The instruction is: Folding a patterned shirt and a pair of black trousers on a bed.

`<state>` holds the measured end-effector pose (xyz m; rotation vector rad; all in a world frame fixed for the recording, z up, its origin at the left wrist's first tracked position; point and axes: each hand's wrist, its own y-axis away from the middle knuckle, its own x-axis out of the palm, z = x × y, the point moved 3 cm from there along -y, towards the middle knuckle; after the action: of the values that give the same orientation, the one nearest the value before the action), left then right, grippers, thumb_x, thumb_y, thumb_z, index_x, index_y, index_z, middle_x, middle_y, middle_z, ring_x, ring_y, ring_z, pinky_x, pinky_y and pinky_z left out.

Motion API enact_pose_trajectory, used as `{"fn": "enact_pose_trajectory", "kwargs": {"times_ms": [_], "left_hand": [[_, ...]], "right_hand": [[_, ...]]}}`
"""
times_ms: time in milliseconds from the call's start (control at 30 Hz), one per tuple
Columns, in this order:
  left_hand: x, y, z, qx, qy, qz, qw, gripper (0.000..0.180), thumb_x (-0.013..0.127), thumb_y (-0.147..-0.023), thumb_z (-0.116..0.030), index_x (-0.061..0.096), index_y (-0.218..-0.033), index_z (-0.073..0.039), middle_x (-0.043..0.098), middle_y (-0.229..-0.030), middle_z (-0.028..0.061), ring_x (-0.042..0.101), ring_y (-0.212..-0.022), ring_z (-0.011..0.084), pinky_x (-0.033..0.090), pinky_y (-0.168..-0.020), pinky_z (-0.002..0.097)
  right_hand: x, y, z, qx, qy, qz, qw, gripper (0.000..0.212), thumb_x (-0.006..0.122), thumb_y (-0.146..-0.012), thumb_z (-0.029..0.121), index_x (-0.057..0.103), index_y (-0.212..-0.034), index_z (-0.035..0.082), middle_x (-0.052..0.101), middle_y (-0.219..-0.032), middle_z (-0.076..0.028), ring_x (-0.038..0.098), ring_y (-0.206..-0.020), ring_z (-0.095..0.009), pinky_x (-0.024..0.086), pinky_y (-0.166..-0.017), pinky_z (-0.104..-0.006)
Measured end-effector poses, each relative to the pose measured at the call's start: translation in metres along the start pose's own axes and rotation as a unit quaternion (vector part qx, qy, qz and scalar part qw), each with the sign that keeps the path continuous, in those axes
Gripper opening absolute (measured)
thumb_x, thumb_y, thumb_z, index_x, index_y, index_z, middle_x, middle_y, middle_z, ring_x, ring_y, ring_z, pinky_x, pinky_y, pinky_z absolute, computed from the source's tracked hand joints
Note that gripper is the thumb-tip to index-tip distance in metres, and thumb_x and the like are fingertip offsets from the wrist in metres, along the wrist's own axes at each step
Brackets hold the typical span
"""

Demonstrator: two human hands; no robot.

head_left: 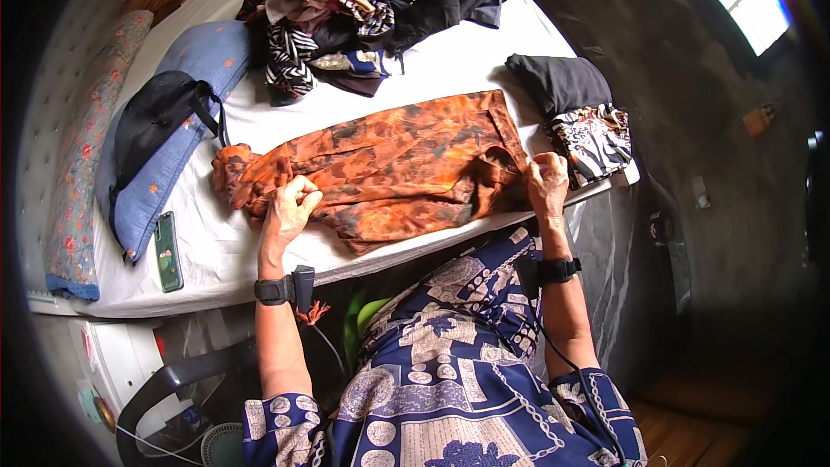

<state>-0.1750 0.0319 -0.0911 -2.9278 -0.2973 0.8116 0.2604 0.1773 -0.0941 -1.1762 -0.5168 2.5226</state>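
Observation:
An orange-brown garment [389, 164] with dark blotches lies stretched lengthwise across the bed in front of me. Its left end is bunched, and a straight hem runs along its right end. With fingers curled, my left hand [290, 210] pinches the cloth at the near left edge. My right hand [547, 183] is closed on the near right corner by the hem, where the cloth is gathered into dark folds. Just beyond that hand sits a stack of folded clothes, a black piece [560, 85] and a white, black and orange patterned piece [592, 143].
A heap of mixed clothes [346, 22] covers the far middle of the white bed [415, 82]. To the left lie a blue pillow [186, 60], a black strapped item [156, 121], a floral cushion [91, 147] and a green phone [169, 251]. A dark chair [186, 372] stands below left.

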Motion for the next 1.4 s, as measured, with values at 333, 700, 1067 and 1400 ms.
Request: {"fn": "enact_pose_trajectory", "kwargs": {"times_ms": [333, 700, 1067, 1400], "left_hand": [[-0.008, 0.012, -0.024, -0.011, 0.006, 0.011, 1.0, 0.008, 0.062, -0.087, -0.005, 0.057, -0.085, 0.001, 0.056, -0.068, 0.0037, 0.051, -0.062, 0.0089, 0.043, -0.059, 0.0267], [-0.011, 0.027, -0.036, 0.032, -0.293, 0.034, 0.955, 0.019, 0.068, -0.073, -0.011, 0.063, -0.091, -0.006, 0.06, -0.086, 0.0092, 0.053, -0.096, 0.029, 0.037, -0.088, 0.0423], [-0.022, 0.028, -0.023, 0.07, -0.277, -0.08, 0.955, 0.013, 0.062, -0.085, -0.017, 0.062, -0.086, -0.004, 0.06, -0.09, 0.01, 0.052, -0.091, 0.0294, 0.039, -0.084, 0.0419], [-0.011, 0.011, -0.027, 0.09, -0.217, -0.048, 0.971, 0.016, 0.067, -0.082, -0.016, 0.06, -0.084, -0.002, 0.061, -0.082, 0.0123, 0.053, -0.082, 0.0311, 0.043, -0.078, 0.0398]], "right_hand": [[0.022, 0.012, 0.072, -0.103, -0.067, 0.153, 0.981, 0.022, 0.065, -0.085, 0.023, 0.06, -0.101, 0.009, 0.058, -0.101, -0.015, 0.057, -0.093, -0.033, 0.046, -0.08, -0.0431], [-0.024, -0.004, 0.055, 0.019, -0.429, 0.088, 0.899, 0.009, 0.061, -0.091, 0.008, 0.065, -0.088, 0.0, 0.06, -0.08, 0.004, 0.05, -0.071, -0.003, 0.041, -0.066, -0.0211], [-0.011, 0.014, 0.031, 0.092, -0.479, 0.042, 0.872, 0.011, 0.061, -0.093, 0.012, 0.068, -0.098, 0.004, 0.062, -0.083, 0.006, 0.047, -0.068, 0.002, 0.033, -0.057, -0.0147], [-0.001, 0.013, 0.016, 0.116, -0.488, 0.028, 0.865, 0.013, 0.062, -0.092, 0.01, 0.067, -0.102, 0.003, 0.062, -0.083, 0.006, 0.045, -0.066, 0.002, 0.032, -0.057, -0.0132]]}}
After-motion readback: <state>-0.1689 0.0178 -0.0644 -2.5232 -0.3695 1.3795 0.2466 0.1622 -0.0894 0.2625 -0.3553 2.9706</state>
